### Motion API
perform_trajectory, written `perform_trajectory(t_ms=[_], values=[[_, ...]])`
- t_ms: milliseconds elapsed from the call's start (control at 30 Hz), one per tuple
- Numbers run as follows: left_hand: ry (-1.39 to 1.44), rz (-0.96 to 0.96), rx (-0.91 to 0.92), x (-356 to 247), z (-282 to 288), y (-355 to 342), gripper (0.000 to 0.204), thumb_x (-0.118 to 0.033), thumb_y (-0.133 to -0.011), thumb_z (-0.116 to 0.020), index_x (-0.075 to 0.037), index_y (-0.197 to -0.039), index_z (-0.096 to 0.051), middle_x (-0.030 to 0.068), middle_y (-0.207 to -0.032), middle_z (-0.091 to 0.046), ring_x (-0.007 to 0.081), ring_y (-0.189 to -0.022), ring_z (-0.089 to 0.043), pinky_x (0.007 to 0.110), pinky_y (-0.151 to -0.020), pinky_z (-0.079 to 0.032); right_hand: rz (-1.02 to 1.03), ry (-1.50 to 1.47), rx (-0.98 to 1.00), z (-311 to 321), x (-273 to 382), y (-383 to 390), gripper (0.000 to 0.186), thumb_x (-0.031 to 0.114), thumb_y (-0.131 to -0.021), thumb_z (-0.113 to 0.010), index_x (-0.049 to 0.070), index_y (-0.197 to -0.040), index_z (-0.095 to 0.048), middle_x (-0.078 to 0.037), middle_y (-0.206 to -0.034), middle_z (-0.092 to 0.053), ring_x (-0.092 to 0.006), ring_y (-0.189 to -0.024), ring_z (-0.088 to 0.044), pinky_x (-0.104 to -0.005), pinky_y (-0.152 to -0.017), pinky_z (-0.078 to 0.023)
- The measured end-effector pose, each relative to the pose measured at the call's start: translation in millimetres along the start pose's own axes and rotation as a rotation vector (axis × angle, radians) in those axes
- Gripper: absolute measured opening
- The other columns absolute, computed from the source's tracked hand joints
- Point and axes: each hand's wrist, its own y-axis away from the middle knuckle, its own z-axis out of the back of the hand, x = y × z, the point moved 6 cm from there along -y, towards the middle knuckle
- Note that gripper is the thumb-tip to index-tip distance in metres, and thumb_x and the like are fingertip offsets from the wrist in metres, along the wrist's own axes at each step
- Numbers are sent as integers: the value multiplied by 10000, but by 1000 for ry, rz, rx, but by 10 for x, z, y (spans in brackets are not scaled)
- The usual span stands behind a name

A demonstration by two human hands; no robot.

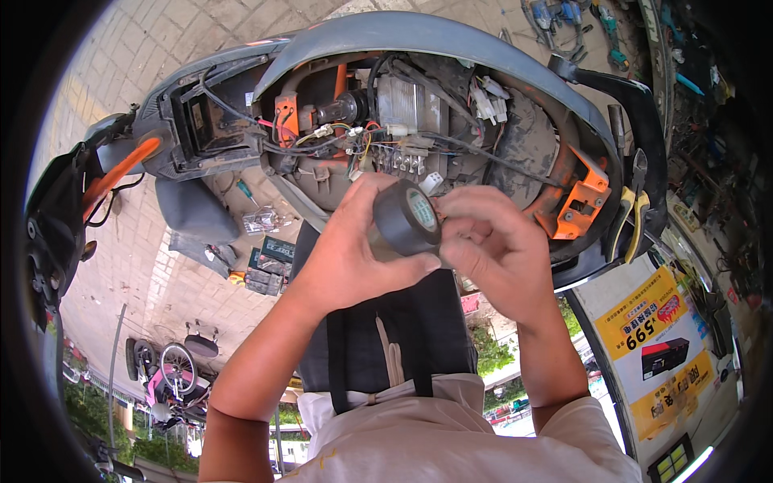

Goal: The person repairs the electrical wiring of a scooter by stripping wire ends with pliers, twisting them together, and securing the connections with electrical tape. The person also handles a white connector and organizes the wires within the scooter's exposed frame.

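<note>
A roll of black electrical tape is gripped in my left hand, its thumb and fingers around the roll's edge. Beside the roll, my right hand has its fingers bent together in a pinch close to the tape's side. What those fingers hold, if anything, is hidden. Both hands are in front of the opened scooter body. Inside it, a ribbed metal box, a terminal block with several wires, and white connectors lie exposed just beyond my hands.
Yellow-handled pliers rest on the scooter's right end beside an orange bracket. Toolboxes and a screwdriver lie on the paving at left. Power tools are on the ground at far right. A yellow poster stands at right.
</note>
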Motion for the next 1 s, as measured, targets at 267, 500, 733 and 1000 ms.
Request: perform_trajectory(t_ms=[267,500,733,1000], values=[[369,205,93,135,252,-90,660,-347,-777,-703,27,-1270,-474,120,-1061,-621,217,-927,-633,347,-871,-499,-176,2,87,-88,-305,-445,285,95,-893,-652,-38,-1132,-574,-81,-1004,-638,-127,-905,-595,-293,-829,-485],[242,232,-194,-10,392,-262,505,-231,-985,-516,0,-1412,-378,118,-899,-648,142,-731,-631,274,-686,-528,-86,20,-52,-127,-362,-555,237,103,-929,-601,-36,-1116,-561,-87,-974,-630,-130,-872,-603,-275,-793,-492],[-108,12,-257,-176,391,-341,498,-26,-926,-572,-38,-1398,-412,16,-800,-596,44,-734,-538,193,-658,-438,-119,-132,-131,-212,-344,-659,231,96,-943,-569,-46,-1125,-558,-88,-974,-629,-117,-836,-597,-260,-755,-493],[175,-82,-240,-101,496,-326,342,27,-887,-599,-14,-1214,-507,-36,-754,-528,16,-696,-486,175,-634,-408,84,136,0,-236,-512,-805,351,87,-801,-643,-40,-1122,-583,-168,-1340,-478,-303,-1262,-466,-371,-1029,-396]])
